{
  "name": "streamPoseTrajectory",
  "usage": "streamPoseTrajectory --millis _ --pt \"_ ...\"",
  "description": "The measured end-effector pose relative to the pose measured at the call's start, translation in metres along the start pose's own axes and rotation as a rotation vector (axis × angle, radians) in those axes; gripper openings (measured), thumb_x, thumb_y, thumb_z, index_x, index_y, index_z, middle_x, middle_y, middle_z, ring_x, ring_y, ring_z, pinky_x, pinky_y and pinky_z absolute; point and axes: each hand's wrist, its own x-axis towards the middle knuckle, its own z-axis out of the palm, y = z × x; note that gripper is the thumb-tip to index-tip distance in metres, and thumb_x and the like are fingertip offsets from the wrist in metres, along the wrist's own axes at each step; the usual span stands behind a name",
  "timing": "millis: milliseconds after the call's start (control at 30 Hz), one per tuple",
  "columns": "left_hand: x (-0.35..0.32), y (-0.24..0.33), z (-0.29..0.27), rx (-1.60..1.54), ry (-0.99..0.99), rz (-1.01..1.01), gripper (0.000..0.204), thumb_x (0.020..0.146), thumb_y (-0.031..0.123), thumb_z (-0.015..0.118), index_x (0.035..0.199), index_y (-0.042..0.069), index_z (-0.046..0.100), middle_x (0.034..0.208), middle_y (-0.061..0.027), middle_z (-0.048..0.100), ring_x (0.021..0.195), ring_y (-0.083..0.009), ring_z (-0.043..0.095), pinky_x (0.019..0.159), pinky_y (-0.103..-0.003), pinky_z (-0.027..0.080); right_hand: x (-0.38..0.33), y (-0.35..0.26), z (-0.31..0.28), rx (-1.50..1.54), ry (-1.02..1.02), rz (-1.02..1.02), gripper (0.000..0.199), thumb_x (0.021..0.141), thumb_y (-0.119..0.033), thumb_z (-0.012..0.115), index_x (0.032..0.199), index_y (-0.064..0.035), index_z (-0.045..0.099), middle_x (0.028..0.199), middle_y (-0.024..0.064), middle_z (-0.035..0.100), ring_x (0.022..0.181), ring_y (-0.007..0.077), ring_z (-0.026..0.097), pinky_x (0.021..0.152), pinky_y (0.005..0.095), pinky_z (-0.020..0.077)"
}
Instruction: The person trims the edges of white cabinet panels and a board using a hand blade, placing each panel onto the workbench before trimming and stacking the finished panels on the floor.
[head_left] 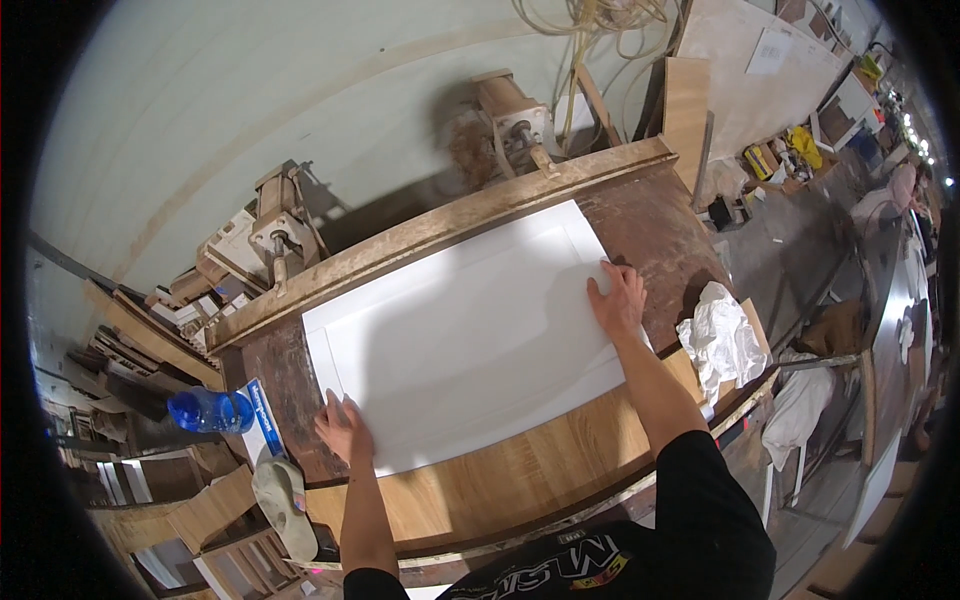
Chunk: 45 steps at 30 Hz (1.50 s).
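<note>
A white framed panel (pixel 470 330), like a cabinet door with a recessed centre, lies flat on the dark worktable (pixel 640 225). Its far long edge is close along a wooden bar (pixel 440 235). My left hand (pixel 345 430) rests at the panel's near left corner, fingers apart. On the right short edge lies my right hand (pixel 621 300), fingers spread, with the fingertips by the rim. Neither hand is wrapped round the panel. A wood-grain board (pixel 520 465) lies along the table's near side, in front of the panel.
Two pneumatic cylinders (pixel 277 225) stand behind the bar. Left of the panel are a blue bottle (pixel 210 411), a blue-and-white box (pixel 262 420) and a beige cap (pixel 285 505). Crumpled white cloth or plastic (pixel 722 340) sits at the right edge. Yellowish hoses (pixel 600 25) hang behind.
</note>
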Motion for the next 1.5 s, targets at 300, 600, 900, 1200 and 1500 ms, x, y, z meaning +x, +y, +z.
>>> streamPoseTrajectory --millis 300,600,900,1200,1500 --pt "0.002 -0.01 0.001 0.008 0.064 0.015 0.047 0.094 0.037 0.057 0.136 0.017 0.058 0.119 -0.0181 0.051 0.112 -0.0372 0.047 0.099 -0.049 0.039 0.0 -0.008 0.001 0.035 -0.048 -0.002 0.044 0.082 -0.033 0.071 0.122 -0.0167 0.063 0.118 0.0081 0.056 0.115 0.0285 0.049 0.098 0.0434 0.0376" --pt "0.007 0.0 0.004 0.012 0.043 0.014 0.043 0.091 0.036 0.06 0.13 0.019 0.062 0.116 -0.0184 0.056 0.108 -0.0375 0.05 0.095 -0.05 0.041 -0.002 0.003 0.001 -0.045 -0.042 -0.044 0.043 0.085 -0.032 0.069 0.124 -0.0179 0.06 0.119 0.0111 0.057 0.114 0.0335 0.051 0.096 0.0481 0.0405" --pt "0.009 -0.012 -0.003 -0.029 -0.03 -0.063 0.046 0.093 0.042 0.056 0.135 0.023 0.059 0.122 -0.015 0.052 0.117 -0.0341 0.045 0.107 -0.048 0.034 -0.001 -0.004 0.01 -0.075 -0.08 -0.041 0.044 0.087 -0.034 0.066 0.127 -0.0179 0.058 0.123 0.0112 0.055 0.119 0.0326 0.049 0.102 0.046 0.0371" --pt "0.006 -0.013 -0.004 -0.013 0.019 -0.048 0.044 0.092 0.041 0.058 0.133 0.024 0.06 0.121 -0.0137 0.053 0.116 -0.0334 0.046 0.106 -0.048 0.034 -0.001 -0.003 0.01 -0.085 -0.118 -0.031 0.048 0.086 -0.037 0.066 0.129 -0.0178 0.057 0.128 0.0117 0.055 0.122 0.0336 0.048 0.103 0.0479 0.037" --pt "0.069 -0.062 0.01 -0.184 -0.194 -0.141 0.057 0.086 0.045 0.062 0.128 0.005 0.059 0.118 -0.023 0.063 0.113 -0.042 0.056 0.099 -0.046 0.043 0.033 0.026 0.033 -0.044 -0.321 0.136 0.059 0.086 -0.045 0.065 0.132 -0.0095 0.058 0.129 0.0191 0.058 0.119 0.0372 0.054 0.104 0.0463 0.0393"
